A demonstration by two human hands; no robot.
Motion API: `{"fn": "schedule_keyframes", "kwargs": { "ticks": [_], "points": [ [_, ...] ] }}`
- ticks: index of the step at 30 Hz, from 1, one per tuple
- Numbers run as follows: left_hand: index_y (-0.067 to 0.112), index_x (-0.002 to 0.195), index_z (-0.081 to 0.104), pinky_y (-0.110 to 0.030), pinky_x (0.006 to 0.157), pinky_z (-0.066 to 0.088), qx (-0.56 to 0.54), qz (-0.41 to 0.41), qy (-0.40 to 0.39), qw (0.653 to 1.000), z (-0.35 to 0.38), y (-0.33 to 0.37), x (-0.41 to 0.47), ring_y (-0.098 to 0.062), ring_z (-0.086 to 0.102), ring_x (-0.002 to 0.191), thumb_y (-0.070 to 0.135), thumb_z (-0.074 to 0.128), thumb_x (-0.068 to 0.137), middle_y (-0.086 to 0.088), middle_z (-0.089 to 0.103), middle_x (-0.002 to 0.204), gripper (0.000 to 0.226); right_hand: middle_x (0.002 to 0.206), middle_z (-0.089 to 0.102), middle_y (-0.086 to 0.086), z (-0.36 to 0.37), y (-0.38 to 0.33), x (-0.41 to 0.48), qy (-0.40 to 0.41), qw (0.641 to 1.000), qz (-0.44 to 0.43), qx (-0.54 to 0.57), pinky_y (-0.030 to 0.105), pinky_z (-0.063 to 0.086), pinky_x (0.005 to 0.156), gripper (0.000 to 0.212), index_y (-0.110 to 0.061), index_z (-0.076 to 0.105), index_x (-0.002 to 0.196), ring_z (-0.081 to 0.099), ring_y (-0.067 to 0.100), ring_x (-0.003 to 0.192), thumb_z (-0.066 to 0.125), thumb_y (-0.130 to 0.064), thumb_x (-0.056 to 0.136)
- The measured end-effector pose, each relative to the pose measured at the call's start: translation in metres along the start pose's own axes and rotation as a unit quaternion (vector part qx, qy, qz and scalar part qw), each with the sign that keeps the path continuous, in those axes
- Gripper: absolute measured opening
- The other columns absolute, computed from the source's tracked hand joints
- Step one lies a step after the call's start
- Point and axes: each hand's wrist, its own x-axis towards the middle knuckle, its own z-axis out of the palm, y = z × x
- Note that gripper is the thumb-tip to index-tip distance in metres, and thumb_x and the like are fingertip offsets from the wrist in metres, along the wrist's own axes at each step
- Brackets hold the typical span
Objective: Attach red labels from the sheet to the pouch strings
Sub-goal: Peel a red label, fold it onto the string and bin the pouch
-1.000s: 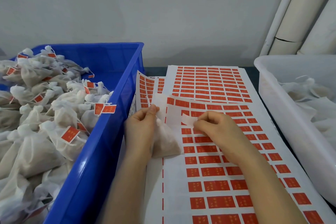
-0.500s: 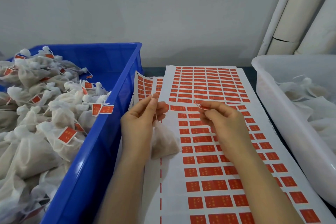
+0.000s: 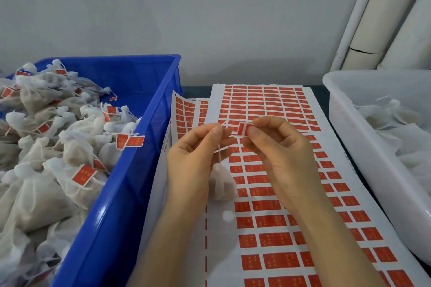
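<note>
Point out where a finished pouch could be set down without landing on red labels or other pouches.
Free: the back right corner of the blue plastic bin, bare floor beside the heaped white mesh pouches; and the label-free left strip of the white label sheet, between the bin wall and the dashed red line. Crowded: the sheet's red grid and the white plastic tub holding pouches.

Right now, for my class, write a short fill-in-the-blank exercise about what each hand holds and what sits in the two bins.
1. The right hand pinches a peeled label coloured ____.
2. The left hand holds the pouch's ____, and the pouch hangs below it.
3. Pouches that already carry labels lie in the ____ bin on the left.
4. The pouches in the white bin on the right show ____ labels.

Missing words: red; string; blue; no
</note>
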Motion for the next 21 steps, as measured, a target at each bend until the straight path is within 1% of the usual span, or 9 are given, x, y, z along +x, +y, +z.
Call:
{"fn": "schedule_keyframes", "kwargs": {
  "ticks": [3, 5, 7, 9, 12, 16, 21],
  "points": [
    [0.026, 0.068, 0.075, -0.017, 0.055, 0.053, -0.035, -0.022, -0.020, 0.999, 0.004, 0.002, -0.004, -0.011, 0.072, 0.075, 0.033, 0.067, 0.065, 0.004, 0.075, 0.080, 0.011, 0.084, 0.071, -0.012, 0.001, -0.005, -0.003, -0.027, 0.999, -0.011, 0.022, 0.022, 0.055, 0.074, 0.027, -0.027, 0.064, 0.086, 0.069, 0.011, 0.083, 0.066, -0.041, 0.064],
    [0.028, 0.068, 0.076, -0.018, 0.058, 0.054, -0.040, -0.027, -0.038, 0.998, 0.006, 0.002, -0.006, -0.012, 0.072, 0.078, 0.029, 0.067, 0.071, 0.003, 0.075, 0.082, 0.009, 0.083, 0.071, -0.011, 0.001, -0.008, -0.004, -0.040, 0.999, -0.021, 0.023, 0.021, 0.055, 0.072, 0.025, -0.027, 0.064, 0.085, 0.069, 0.013, 0.083, 0.066, -0.041, 0.063],
    [0.029, 0.069, 0.075, -0.020, 0.061, 0.055, -0.043, -0.027, -0.059, 0.997, 0.006, 0.002, -0.007, -0.014, 0.071, 0.081, 0.026, 0.065, 0.077, 0.002, 0.074, 0.082, 0.014, 0.083, 0.071, -0.011, 0.001, -0.010, -0.005, -0.049, 0.998, -0.030, 0.012, 0.021, 0.055, 0.071, 0.023, -0.029, 0.064, 0.083, 0.069, 0.012, 0.083, 0.066, -0.042, 0.064],
    [0.030, 0.069, 0.075, -0.022, 0.064, 0.056, -0.047, -0.029, -0.076, 0.996, 0.007, 0.002, -0.009, -0.015, 0.071, 0.083, 0.029, 0.064, 0.074, 0.003, 0.074, 0.083, 0.012, 0.082, 0.070, -0.013, 0.002, -0.012, -0.006, -0.050, 0.998, -0.042, -0.011, 0.019, 0.055, 0.069, 0.020, -0.031, 0.064, 0.082, 0.069, 0.010, 0.082, 0.066, -0.042, 0.065],
    [0.028, 0.073, 0.076, -0.026, 0.068, 0.057, -0.052, -0.035, -0.093, 0.994, 0.007, 0.002, -0.010, -0.016, 0.071, 0.086, 0.031, 0.065, 0.069, 0.000, 0.074, 0.086, 0.012, 0.080, 0.069, -0.017, 0.003, -0.015, -0.008, -0.045, 0.996, -0.058, -0.042, 0.012, 0.052, 0.063, 0.018, -0.032, 0.063, 0.082, 0.068, 0.006, 0.080, 0.065, -0.042, 0.067],
    [0.023, 0.080, 0.075, -0.028, 0.070, 0.058, -0.050, -0.044, -0.094, 0.993, 0.006, 0.001, -0.011, -0.018, 0.071, 0.088, 0.031, 0.065, 0.070, -0.003, 0.074, 0.091, 0.017, 0.081, 0.069, -0.019, 0.004, -0.018, -0.009, -0.031, 0.996, -0.059, -0.066, 0.008, 0.049, 0.061, 0.020, -0.033, 0.062, 0.083, 0.067, 0.002, 0.079, 0.064, -0.043, 0.066],
    [0.024, 0.080, 0.076, -0.031, 0.071, 0.058, -0.043, -0.044, -0.094, 0.994, 0.007, 0.002, -0.012, -0.019, 0.071, 0.088, 0.032, 0.063, 0.071, -0.003, 0.074, 0.090, 0.018, 0.084, 0.069, -0.020, 0.004, -0.021, -0.011, -0.034, 0.994, -0.066, -0.078, 0.008, 0.049, 0.063, 0.023, -0.032, 0.062, 0.086, 0.067, 0.001, 0.081, 0.062, -0.044, 0.066]
  ]
}}
